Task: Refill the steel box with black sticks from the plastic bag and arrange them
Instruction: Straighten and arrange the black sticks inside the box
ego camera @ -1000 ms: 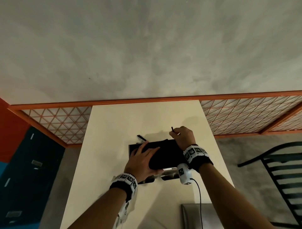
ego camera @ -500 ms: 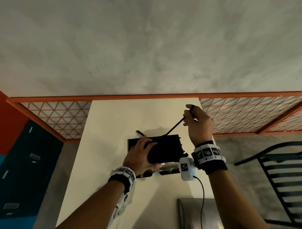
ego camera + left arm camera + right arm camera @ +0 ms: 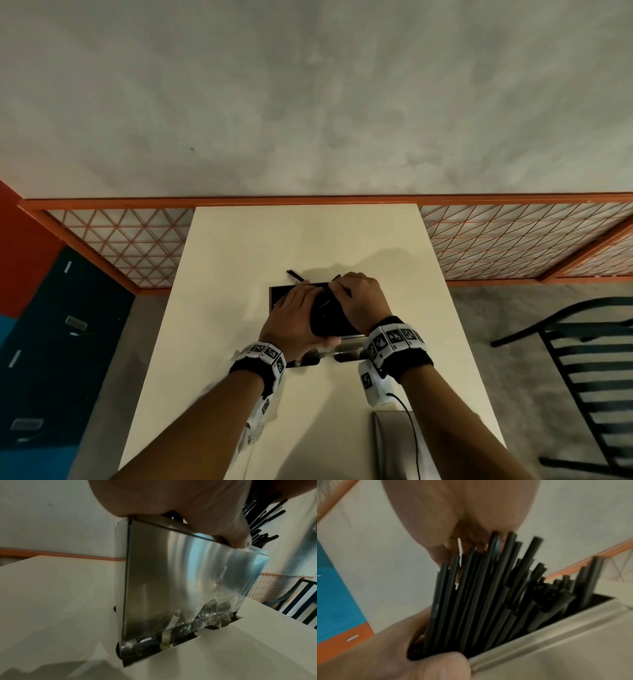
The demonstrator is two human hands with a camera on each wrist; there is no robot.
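The steel box (image 3: 273, 298) stands on the table, packed with upright black sticks (image 3: 488, 588). My left hand (image 3: 308, 308) lies over its near left part; its thumb (image 3: 231, 538) presses the box's front rim and pins the clear plastic bag (image 3: 240, 577), which hangs down the shiny front wall (image 3: 171, 581). From the right my right hand (image 3: 339, 287) reaches over the box. Its fingertips (image 3: 467, 543) pinch a stick at the tops of the bundle. One loose stick (image 3: 295, 275) lies on the table behind the box.
The cream table (image 3: 308, 240) runs back to a grey wall, with orange lattice railing (image 3: 137, 240) on both sides. A second steel piece (image 3: 390, 445) sits at the near edge. A dark slatted chair (image 3: 582, 359) stands to the right.
My right hand, which held one stick raised above the box, has come down and set it among the sticks. My left hand has shifted up over the box's top.
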